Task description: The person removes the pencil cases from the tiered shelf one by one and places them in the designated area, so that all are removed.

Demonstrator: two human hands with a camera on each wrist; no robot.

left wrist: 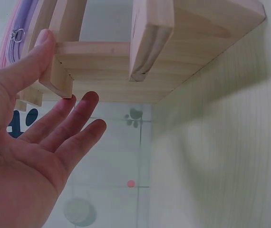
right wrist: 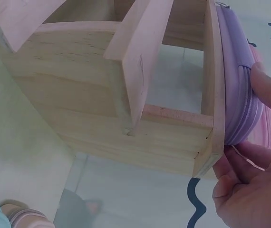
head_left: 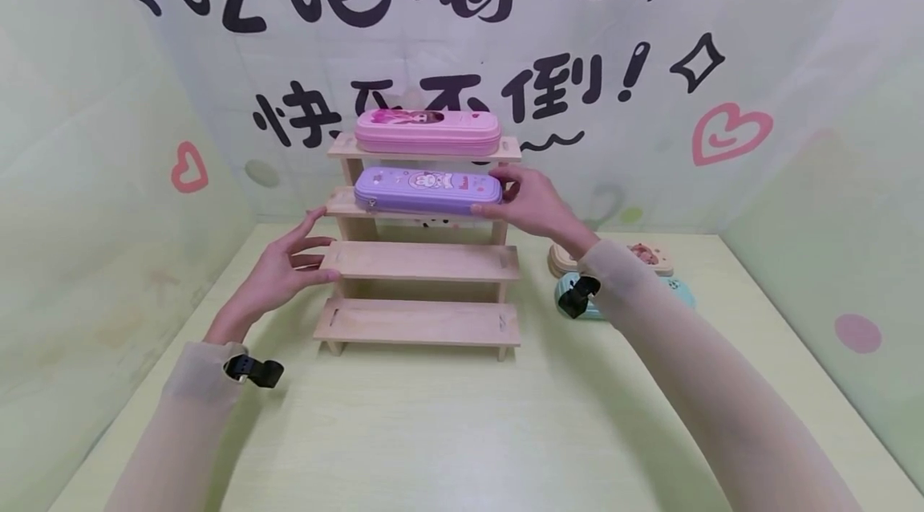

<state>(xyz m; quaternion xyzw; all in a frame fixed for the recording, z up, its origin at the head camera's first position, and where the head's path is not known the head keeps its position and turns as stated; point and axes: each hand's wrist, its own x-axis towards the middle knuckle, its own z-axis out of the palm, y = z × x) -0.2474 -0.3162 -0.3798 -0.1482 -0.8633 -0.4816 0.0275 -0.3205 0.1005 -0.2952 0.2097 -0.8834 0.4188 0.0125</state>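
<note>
A purple pencil case (head_left: 429, 189) with a cartoon print and a zipper lies on the second board from the top of a stepped wooden rack (head_left: 419, 259). My right hand (head_left: 530, 199) holds its right end, thumb at the front and fingers behind. In the right wrist view, the thumb presses the purple case (right wrist: 240, 90) close against the board. My left hand (head_left: 281, 263) touches the rack's left side with its fingers spread. The left wrist view shows the left thumb (left wrist: 38, 54) against a board end, with the other fingers extended below.
On the top board lies a pink pencil case (head_left: 427, 132). To the rack's right, a teal pencil case (head_left: 678, 291) and a beige one (head_left: 653, 255) lie on the table (head_left: 404, 432), partly behind my right forearm. Printed cloth walls (head_left: 816, 255) enclose the table's back and sides.
</note>
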